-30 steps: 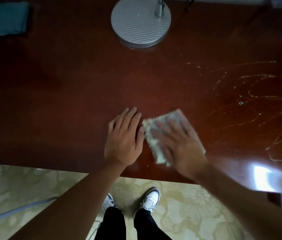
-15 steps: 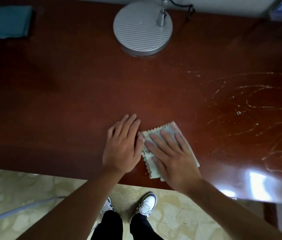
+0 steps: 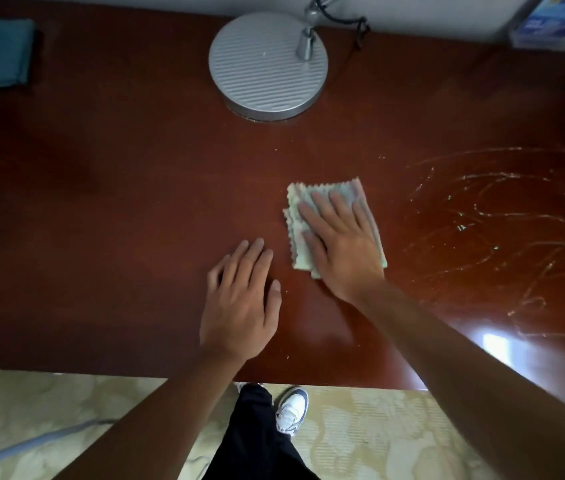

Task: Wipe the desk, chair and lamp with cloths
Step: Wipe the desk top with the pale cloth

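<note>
There is a single view, from a wide-angle camera worn on the person's head, looking steeply down and slightly forward over the near edge of the desk [image 3: 101, 237], so the desktop fills most of the frame and its lines bow toward the corners. It sits close enough that both forearms enter from the bottom edge, with the left hand [image 3: 239, 306] and right hand [image 3: 339, 251] near the middle. The lamp base [image 3: 267, 64] and wall lie at the top, and the floor [image 3: 378, 434] and a shoe [image 3: 293, 408] at the bottom.
</note>
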Tool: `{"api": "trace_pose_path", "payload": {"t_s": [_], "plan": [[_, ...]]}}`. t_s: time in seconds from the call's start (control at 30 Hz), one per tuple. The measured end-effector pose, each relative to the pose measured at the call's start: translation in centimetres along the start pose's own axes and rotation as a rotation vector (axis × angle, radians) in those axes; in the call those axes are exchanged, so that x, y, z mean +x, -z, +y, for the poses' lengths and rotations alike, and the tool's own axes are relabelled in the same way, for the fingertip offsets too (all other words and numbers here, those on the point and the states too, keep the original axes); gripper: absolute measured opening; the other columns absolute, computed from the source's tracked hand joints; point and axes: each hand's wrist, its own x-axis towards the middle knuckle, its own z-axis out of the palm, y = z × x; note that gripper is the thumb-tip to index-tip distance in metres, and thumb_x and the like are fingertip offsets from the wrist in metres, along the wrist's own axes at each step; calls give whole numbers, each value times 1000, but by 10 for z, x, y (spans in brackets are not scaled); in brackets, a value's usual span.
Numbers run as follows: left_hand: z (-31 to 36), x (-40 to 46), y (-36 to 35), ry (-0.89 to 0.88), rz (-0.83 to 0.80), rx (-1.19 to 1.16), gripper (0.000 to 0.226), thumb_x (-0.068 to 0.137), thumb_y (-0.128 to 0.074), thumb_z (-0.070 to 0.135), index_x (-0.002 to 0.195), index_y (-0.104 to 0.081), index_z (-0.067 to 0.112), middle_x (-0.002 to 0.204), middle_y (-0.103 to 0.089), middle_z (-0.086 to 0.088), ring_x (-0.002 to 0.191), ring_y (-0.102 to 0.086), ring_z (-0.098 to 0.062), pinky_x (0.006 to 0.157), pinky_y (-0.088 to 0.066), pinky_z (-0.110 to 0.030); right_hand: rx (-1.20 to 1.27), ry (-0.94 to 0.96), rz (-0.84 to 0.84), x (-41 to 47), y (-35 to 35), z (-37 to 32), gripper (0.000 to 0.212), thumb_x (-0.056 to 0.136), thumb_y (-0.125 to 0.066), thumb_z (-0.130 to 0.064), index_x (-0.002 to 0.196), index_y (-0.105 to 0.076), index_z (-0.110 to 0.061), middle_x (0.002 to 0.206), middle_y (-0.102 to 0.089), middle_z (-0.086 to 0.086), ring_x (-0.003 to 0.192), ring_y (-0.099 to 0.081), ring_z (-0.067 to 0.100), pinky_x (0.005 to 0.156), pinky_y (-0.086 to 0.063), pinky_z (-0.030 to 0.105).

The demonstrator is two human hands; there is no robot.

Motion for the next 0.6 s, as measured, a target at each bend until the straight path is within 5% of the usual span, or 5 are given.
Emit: {"api": "trace_pose_path", "payload": {"t_s": [0.1,0.33,0.6], "plan": [[0,0,1,1,-14,-9,50,100,-36,35,137,-54,9,148,-49,-8,141,-40,-25,111,-32,-44,-31,49,-15,5,11,28,49,107,-26,-38,152,-37,-24,157,-37,0,150,-25,26,124,-11,51],[-1,0,2,-3,-30,-40,51,99,-37,36,137,-55,8,149,-48,-8,141,-41,-25,112,-33,-45,-108,-322,47,95,25,59,52,107,-21,-37,157,-23,-24,163,-27,4,152,-18,25,122,4,41],[-4,7,1,-80,-40,-52,49,99,-40,33,142,-47,13,157,-37,-9,146,-32,-23,116,-24,-46,4,-4,-13,20,11,7,43,107,-39,-28,149,-43,-23,154,-42,0,150,-27,24,122,-17,50]]}}
